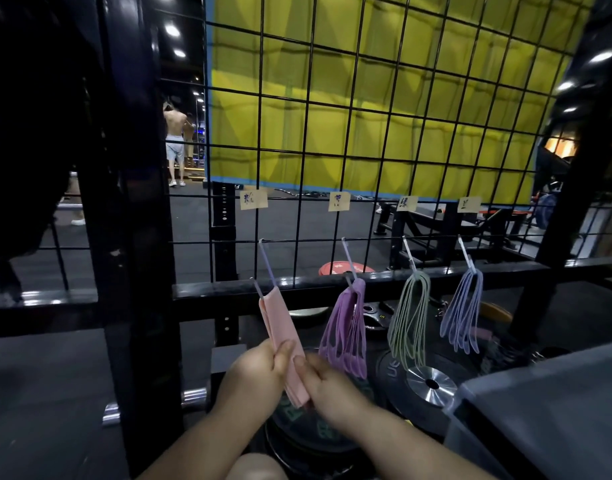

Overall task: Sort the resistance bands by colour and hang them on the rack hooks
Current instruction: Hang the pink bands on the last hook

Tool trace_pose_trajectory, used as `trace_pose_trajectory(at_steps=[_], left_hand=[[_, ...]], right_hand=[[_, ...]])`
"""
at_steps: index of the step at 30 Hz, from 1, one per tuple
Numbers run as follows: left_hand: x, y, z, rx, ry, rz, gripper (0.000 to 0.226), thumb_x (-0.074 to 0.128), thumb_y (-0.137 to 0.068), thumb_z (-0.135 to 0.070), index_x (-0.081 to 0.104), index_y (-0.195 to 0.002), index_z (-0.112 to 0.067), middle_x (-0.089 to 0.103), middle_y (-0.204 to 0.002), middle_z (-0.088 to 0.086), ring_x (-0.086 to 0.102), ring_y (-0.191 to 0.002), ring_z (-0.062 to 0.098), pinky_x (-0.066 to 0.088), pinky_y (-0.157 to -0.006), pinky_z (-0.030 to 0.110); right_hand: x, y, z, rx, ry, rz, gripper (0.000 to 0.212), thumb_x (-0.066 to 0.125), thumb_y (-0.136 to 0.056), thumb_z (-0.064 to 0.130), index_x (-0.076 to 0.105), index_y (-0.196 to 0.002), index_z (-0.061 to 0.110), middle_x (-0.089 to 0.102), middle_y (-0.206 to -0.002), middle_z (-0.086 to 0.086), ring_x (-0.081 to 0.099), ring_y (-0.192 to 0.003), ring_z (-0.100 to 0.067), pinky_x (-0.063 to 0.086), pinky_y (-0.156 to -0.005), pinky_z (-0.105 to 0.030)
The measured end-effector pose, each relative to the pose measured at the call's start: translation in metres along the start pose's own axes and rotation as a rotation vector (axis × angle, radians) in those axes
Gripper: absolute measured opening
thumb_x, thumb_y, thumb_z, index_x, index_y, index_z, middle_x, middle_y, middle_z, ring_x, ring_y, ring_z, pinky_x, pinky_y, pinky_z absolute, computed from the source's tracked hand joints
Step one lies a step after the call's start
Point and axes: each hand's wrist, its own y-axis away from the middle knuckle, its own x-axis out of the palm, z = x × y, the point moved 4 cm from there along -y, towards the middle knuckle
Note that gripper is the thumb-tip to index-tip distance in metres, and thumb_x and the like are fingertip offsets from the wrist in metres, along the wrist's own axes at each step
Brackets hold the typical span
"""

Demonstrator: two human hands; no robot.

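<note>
**Head view: pink bands on the first hook, both hands at their lower end**

Head camera looks down at the wire grid rack point(406, 64), where four hooks each carry one colour. The pink bands point(280, 323) hang from the leftmost hook point(267, 263), under a paper label point(253, 199). The purple bands point(346, 327), green bands point(410, 317) and blue bands point(464, 306) hang on the next three hooks to the right.

The left hand point(256, 372) and right hand point(328, 386) both hold the pink stack low down. Their fingers curl round it, and each thumb presses on its flat face. The two hands are just beside each other, nearly touching.

The pink bands look like thin, flat loops of soft rubber: light, limp and stretchy, with nothing fragile about them. Layered together, they are likely to slide over one another, so a pinch across the whole width of the stack probably controls them best. The upper fold is probably the part to guide, because it has to sit over the hook.

The stack's long axis runs from the hook, upper left, down towards the lower right and the person. It leans rather than hanging plumb, as the other three bundles nearly do. Its top loop is at the hook's tip; whether it is fully seated there I cannot tell. The free ends point down past the hands, above a dark weight plate point(394, 372).
</note>
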Motion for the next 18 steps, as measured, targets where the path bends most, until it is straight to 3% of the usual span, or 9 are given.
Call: trace_pose_trajectory(at_steps=[5, 10, 13, 15, 18], left_hand=[[0.001, 0.003, 0.005, 0.007, 0.017, -0.003, 0.027, 0.042, -0.096, -0.049, 0.057, -0.078, -0.035, 0.068, -0.082, -0.005, 0.064, -0.08, 0.01, 0.052, -0.079, 0.032], [0.011, 0.01, 0.008, 0.003, -0.116, 0.043, 0.038, 0.039, -0.096, -0.053, 0.054, -0.07, -0.03, 0.066, -0.08, -0.002, 0.063, -0.08, 0.015, 0.05, -0.074, 0.029], [0.014, 0.011, 0.011, 0.015, -0.127, 0.043, 0.036, 0.037, -0.097, -0.051, 0.051, -0.07, -0.032, 0.066, -0.078, -0.001, 0.063, -0.079, 0.016, 0.051, -0.076, 0.032], [0.015, 0.011, 0.012, 0.025, -0.131, 0.03, 0.033, 0.038, -0.097, -0.05, 0.053, -0.075, -0.032, 0.066, -0.079, 0.0, 0.063, -0.079, 0.016, 0.051, -0.076, 0.032], [0.016, 0.013, 0.014, 0.04, -0.132, -0.025, 0.036, 0.039, -0.098, -0.048, 0.062, -0.088, -0.023, 0.067, -0.081, 0.0, 0.062, -0.079, 0.017, 0.049, -0.073, 0.028]], right_hand=[[0.001, 0.001, 0.001, -0.015, 0.056, 0.005, 0.029, 0.032, -0.102, 0.049, 0.052, -0.092, 0.03, 0.055, -0.084, 0.012, 0.053, -0.079, -0.004, 0.042, -0.075, -0.023], [0.001, 0.002, 0.001, -0.035, 0.026, 0.045, 0.037, 0.032, -0.102, 0.049, 0.056, -0.104, 0.022, 0.058, -0.079, 0.007, 0.054, -0.071, -0.008, 0.043, -0.07, -0.024], [0.002, 0.005, -0.009, -0.036, 0.082, 0.06, 0.038, 0.031, -0.101, 0.051, 0.053, -0.086, 0.024, 0.055, -0.063, 0.008, 0.052, -0.061, -0.004, 0.042, -0.069, -0.025], [0.003, 0.007, -0.012, -0.04, 0.093, 0.058, 0.036, 0.032, -0.102, 0.046, 0.047, -0.076, 0.027, 0.053, -0.057, 0.008, 0.05, -0.055, -0.002, 0.042, -0.068, -0.024], [0.003, 0.006, -0.015, -0.04, 0.097, 0.058, 0.033, 0.035, -0.103, 0.043, 0.045, -0.073, 0.031, 0.053, -0.064, 0.008, 0.051, -0.062, -0.004, 0.042, -0.073, -0.026]])
